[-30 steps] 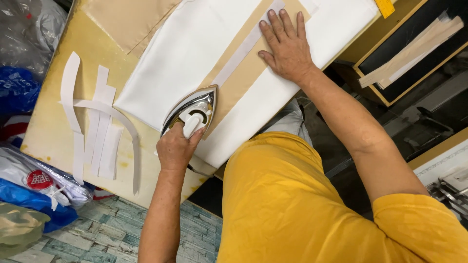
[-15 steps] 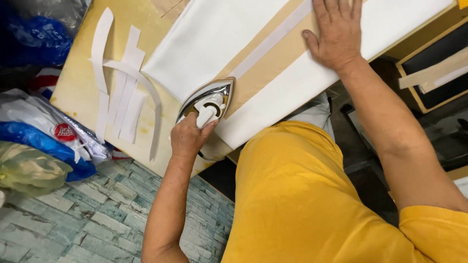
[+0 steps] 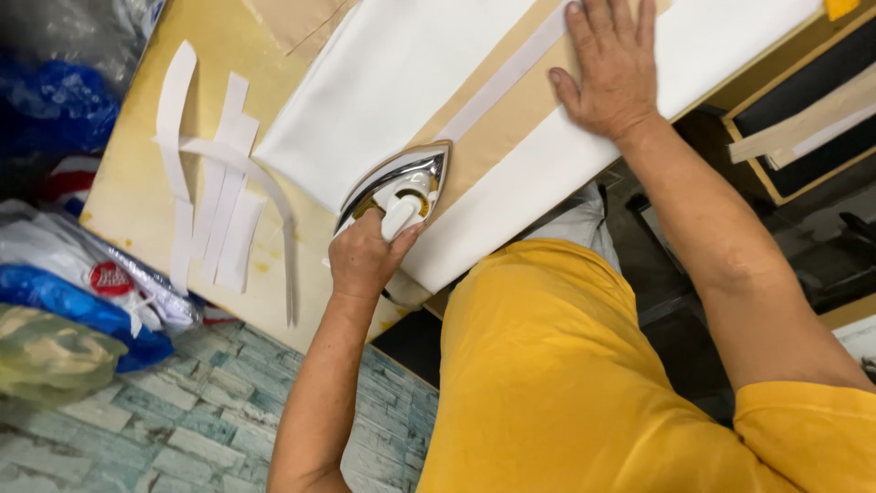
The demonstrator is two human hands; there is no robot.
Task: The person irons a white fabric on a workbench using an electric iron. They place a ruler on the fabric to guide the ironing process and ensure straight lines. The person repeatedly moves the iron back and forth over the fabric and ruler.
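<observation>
Head view looks down on a person in a yellow shirt (image 3: 584, 383) at a pale yellow worktop (image 3: 137, 196). The left hand (image 3: 365, 260) is curled tight around the white handle of an iron (image 3: 397, 187). This iron has a shiny silver body with a pointed tip, and a bit of yellow shows under the handle. It sits on a tan strip of cloth (image 3: 511, 119), with its tip touching a thin white band (image 3: 506, 78) that runs along the strip. White cloth (image 3: 383, 82) lies on one side of the tan strip, and more white cloth lies on the other side, nearer the person.

The right hand (image 3: 607, 68) is spread flat and open, with nothing in it. It presses down on the tan strip and the thin band, well apart from the iron.

Some cut white strips (image 3: 214, 196) lie on the bare worktop, off to the side of the iron. A few are straight and one is long and curved. Plastic bags (image 3: 82, 283) in blue, white and green sit on the floor by the worktop. A dark tray with a wooden edge (image 3: 803, 110) is on the far side, with pale strips on top.
</observation>
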